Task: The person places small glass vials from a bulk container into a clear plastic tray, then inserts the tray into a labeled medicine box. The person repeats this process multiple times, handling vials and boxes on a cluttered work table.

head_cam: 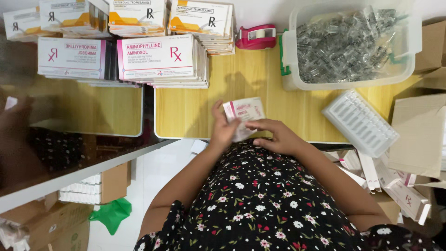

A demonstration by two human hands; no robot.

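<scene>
A small white and pink carton (245, 113) is held just above the near edge of the wooden table (195, 107). My left hand (223, 130) grips its left side, thumb up along the edge. My right hand (275, 134) closes on its lower right corner with the fingers curled across the front. Both arms come out of a black flowered garment at the bottom of the view.
Stacks of white, pink and orange cartons (155, 58) line the table's far left. A pink tape dispenser (256, 37), a clear tub of clear plastic pieces (348, 46) and a white ridged tray (360, 122) stand right. Flat cartons (395, 186) and cardboard boxes (420, 135) lie at right.
</scene>
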